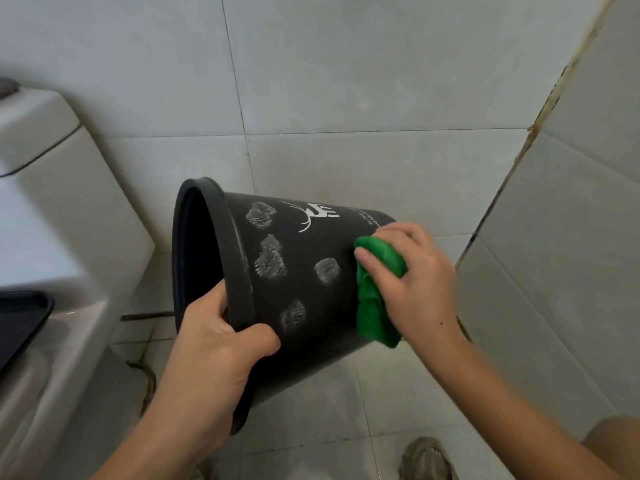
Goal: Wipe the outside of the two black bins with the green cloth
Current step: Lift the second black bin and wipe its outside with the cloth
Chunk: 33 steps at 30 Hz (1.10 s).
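Left hand (214,344) gripping bin (304,271) rim, right hand (412,282) pressing cloth (375,306)

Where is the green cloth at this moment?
In the head view, right of centre, the green cloth lies under the right hand, pressed against the black bin wall near its base.

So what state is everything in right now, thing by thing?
Black bin: tipped sideways, held off the floor, chalky smudges on its side.
Green cloth: bunched, pressed against the bin near its base.
Left hand: grips the bin's rim.
Right hand: holds the cloth.
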Motion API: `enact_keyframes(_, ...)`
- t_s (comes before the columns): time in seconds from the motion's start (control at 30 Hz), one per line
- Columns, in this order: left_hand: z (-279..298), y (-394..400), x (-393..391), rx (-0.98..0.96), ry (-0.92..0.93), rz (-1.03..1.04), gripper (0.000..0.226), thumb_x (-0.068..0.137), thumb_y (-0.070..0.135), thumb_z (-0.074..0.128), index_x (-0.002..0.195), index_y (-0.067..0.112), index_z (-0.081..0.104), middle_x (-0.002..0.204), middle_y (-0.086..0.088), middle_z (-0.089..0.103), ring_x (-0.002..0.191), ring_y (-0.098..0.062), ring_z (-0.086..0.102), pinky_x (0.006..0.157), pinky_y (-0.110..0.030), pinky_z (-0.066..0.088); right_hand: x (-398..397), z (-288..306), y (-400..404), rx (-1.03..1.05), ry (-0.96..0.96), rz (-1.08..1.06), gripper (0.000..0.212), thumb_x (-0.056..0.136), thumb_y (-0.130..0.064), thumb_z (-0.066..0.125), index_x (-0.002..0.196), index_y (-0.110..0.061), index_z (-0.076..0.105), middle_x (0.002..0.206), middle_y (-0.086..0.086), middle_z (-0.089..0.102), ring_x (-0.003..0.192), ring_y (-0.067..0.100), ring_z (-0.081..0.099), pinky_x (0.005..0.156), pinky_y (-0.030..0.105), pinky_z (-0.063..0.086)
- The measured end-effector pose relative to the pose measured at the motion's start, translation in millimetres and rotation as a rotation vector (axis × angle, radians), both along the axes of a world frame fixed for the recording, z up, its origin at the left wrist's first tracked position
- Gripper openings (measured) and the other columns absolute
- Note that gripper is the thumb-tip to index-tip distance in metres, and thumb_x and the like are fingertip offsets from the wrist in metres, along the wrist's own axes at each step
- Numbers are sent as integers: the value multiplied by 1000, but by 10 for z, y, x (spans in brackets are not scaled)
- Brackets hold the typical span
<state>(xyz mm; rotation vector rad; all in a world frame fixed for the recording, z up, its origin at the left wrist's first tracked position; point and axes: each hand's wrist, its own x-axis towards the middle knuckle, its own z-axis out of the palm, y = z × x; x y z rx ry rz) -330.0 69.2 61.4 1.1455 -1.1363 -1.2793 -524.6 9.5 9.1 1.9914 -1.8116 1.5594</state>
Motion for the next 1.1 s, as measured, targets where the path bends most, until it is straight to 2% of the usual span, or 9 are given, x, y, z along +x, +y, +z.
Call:
enact_keyframes(0.07, 13, 21, -28, -34, -28, -28, 39, 49, -2, 53, 66, 27, 73, 59, 1, 66, 54, -9, 62, 48, -17, 48, 51, 22, 23, 26, -35, -9, 33, 84, -50, 58, 91, -22, 72, 103, -8, 62, 90, 13, 60, 78, 34, 48)
enact_keyframes(0.23, -17, -20, -50, -41, 10, -46, 40, 48, -5, 52, 67, 22, 73, 59, -1, 65, 54, -12, 59, 48, -18, 48, 217, -31, 247, -142, 197, 226, 31, 90, -42, 63, 93, -14, 74, 107, 1, 66, 96, 21, 63, 82, 32, 51)
enact_keyframes(0.4, -41, -77, -82, -85, -48, -133, 40, 53, -4, 53, 69, 27, 73, 59, 3, 65, 56, -10, 61, 50, -18, 48, 138, 112, -3, 25, 21, 69, 37, 85, -53, 55, 95, -22, 72, 105, -9, 63, 93, 13, 61, 78, 36, 51)
enact_keyframes(0.57, -102, -111, -42, -90, -48, -146, 33, 51, -6, 54, 75, 12, 68, 61, -4, 58, 58, -19, 52, 51, -20, 42, 170, -8, 192, -134, 210, 218, 31, 89, -43, 62, 93, -15, 74, 106, 0, 66, 96, 20, 63, 80, 31, 49)
enact_keyframes(0.63, -93, -86, -64, -98, -70, -187, 40, 53, -6, 54, 73, 22, 73, 61, 3, 63, 57, -12, 58, 51, -16, 45, 48, 30, 93, -55, 150, 171, 36, 87, -49, 59, 95, -17, 74, 106, -4, 65, 95, 17, 63, 80, 29, 47)
enact_keyframes(0.73, -56, -30, -99, -172, -151, -253, 44, 57, -5, 53, 68, 33, 71, 56, 11, 60, 53, -1, 54, 50, -13, 42, -141, 127, -89, 108, -14, 38, 37, 82, -55, 58, 95, -23, 73, 99, -12, 59, 92, 13, 60, 74, 25, 38)
enact_keyframes(0.93, -108, -67, -93, -121, -52, -189, 40, 52, -7, 52, 67, 25, 71, 56, 6, 59, 53, -5, 54, 49, -13, 42, 94, -20, 239, -108, 249, 221, 32, 89, -44, 62, 94, -15, 74, 107, 0, 66, 96, 19, 63, 81, 27, 48)
enact_keyframes(1.03, -97, -56, -122, -159, -91, -244, 44, 56, -9, 51, 69, 28, 72, 58, 9, 62, 54, -1, 56, 51, -12, 43, -25, 61, 29, 23, 93, 97, 38, 86, -53, 56, 95, -20, 73, 104, -7, 63, 91, 12, 61, 78, 23, 43)
enact_keyframes(1.1, -97, -63, -111, -195, -138, -255, 45, 58, -7, 52, 72, 31, 72, 60, 10, 62, 56, -2, 57, 53, -14, 44, -42, 89, -30, 58, 18, 41, 39, 84, -54, 55, 95, -21, 73, 102, -9, 61, 90, 10, 59, 78, 28, 44)
